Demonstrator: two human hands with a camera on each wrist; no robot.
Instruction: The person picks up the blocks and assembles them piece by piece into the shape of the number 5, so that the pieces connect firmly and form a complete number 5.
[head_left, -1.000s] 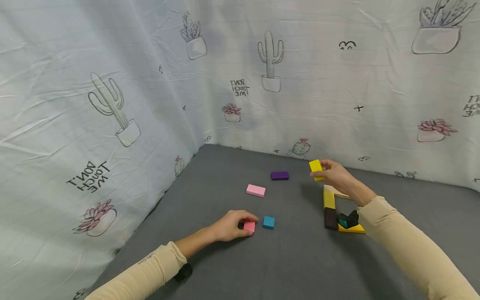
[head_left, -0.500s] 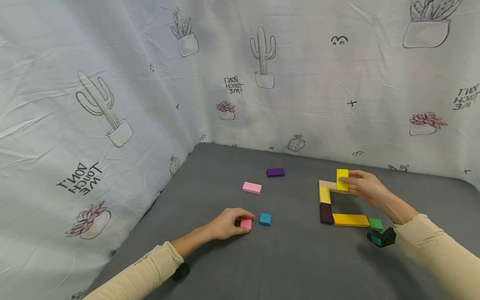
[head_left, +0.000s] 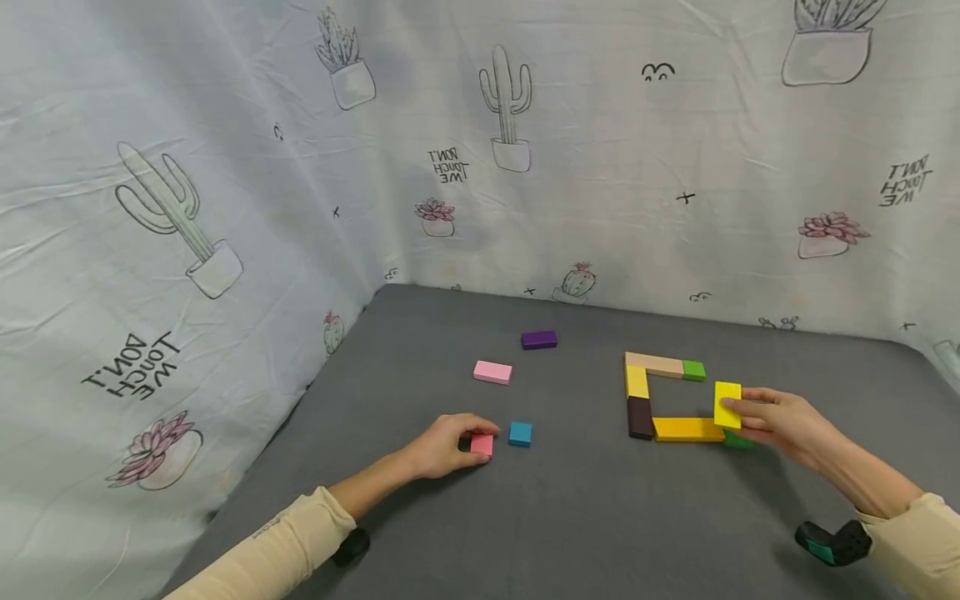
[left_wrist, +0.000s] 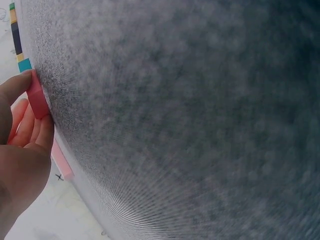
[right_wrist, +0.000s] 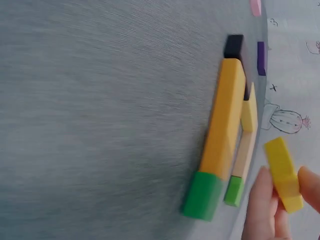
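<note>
My left hand [head_left: 442, 446] pinches a coral-pink block [head_left: 482, 445] between thumb and fingers, low at the grey tabletop. Just right of it lies a small blue block [head_left: 520, 433]. My right hand [head_left: 783, 421] holds a bright yellow block [head_left: 727, 406] upright, raised over the front right part of a block outline. That outline has a tan block [head_left: 655, 365], a light green block [head_left: 693, 370], a pale yellow block [head_left: 637, 382], a dark brown block [head_left: 640, 417], an orange-yellow block [head_left: 688, 429] and a green block [right_wrist: 202, 195], which the right hand partly covers in the head view.
A light pink block [head_left: 492, 372] and a purple block [head_left: 539, 340] lie farther back on the grey table [head_left: 570, 517]. A white curtain [head_left: 600, 167] printed with cacti hangs behind and at the left. The outline's right side is a gap between the two green blocks.
My right hand has carried the yellow block rightward and nearer, from behind the outline to its front right corner. The left hand stays on the coral-pink block; the head view has shifted slightly.
</note>
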